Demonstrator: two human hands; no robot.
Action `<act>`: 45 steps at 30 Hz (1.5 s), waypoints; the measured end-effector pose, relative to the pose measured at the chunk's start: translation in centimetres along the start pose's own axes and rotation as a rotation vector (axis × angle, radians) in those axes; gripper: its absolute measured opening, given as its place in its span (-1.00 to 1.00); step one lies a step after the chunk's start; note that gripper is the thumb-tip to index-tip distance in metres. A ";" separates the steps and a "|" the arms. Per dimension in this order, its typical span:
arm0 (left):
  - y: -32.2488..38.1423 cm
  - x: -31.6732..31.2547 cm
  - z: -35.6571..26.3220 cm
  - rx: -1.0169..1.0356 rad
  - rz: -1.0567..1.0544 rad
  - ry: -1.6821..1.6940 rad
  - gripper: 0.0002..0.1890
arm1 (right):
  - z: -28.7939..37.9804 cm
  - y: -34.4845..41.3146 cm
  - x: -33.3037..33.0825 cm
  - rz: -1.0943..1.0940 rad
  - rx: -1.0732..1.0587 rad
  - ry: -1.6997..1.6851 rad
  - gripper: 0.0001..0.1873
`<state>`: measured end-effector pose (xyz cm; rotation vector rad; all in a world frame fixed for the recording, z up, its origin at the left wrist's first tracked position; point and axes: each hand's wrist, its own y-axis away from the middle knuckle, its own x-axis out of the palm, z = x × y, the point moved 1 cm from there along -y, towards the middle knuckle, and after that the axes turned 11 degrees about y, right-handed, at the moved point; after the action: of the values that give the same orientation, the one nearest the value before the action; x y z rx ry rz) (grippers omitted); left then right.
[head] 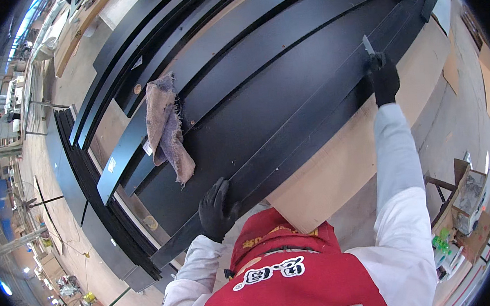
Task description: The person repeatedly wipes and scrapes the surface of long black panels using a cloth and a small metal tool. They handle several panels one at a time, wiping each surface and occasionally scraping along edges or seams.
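My right hand (385, 80), in a black glove, is closed around a small tool with a flat, pale metal blade (368, 45). The blade points away from me, over a long black board strip (290, 142) near its far right end. My left hand (216, 210), gloved too, rests on the near left part of that strip with the thumb apart from the fingers. Under and beyond the strip lies a wide black panel (262, 103). A frayed, stained cloth (165, 129) is draped over the black boards left of the panel's middle.
More long black boards (227, 52) lie side by side beyond the panel, some with labels. A stack of black boards (96, 201) stands at the left. Bare wood-coloured board (334, 171) extends between me and the strip. A wooden box (469, 196) is at the lower right.
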<state>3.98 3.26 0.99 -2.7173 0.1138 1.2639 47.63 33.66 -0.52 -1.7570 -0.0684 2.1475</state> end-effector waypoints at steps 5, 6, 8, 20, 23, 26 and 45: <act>-1.1 0.2 -0.5 0.059 0.064 0.000 -0.19 | 7.0 19.2 -2.6 0.392 -0.075 -0.398 -0.79; -1.6 0.6 -0.7 0.094 0.077 -0.020 -0.15 | 8.6 23.3 -3.3 0.519 -0.155 -0.358 -0.81; -2.9 1.8 -0.9 0.109 0.067 -0.033 -0.13 | 11.9 29.0 -4.0 0.425 -0.299 -0.345 -0.78; -4.2 3.0 -1.3 0.113 0.019 -0.026 -0.21 | 13.3 28.3 -1.4 0.241 -0.313 -0.292 -0.73; -3.3 2.7 -0.7 0.102 0.025 -0.041 -0.25 | 9.9 23.3 -0.5 0.163 -0.210 -0.180 -0.69; -1.0 1.3 0.4 0.087 0.042 -0.049 -0.26 | 7.3 18.5 -0.6 0.128 -0.028 -0.074 -0.72; 6.1 -4.2 4.8 0.111 0.145 -0.115 -0.14 | 0.7 9.2 0.7 0.051 0.102 -0.132 -0.58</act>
<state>-3.10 -1.97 0.57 -2.5756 0.3626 1.4042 44.61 25.39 -3.45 -1.5753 0.0521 2.2597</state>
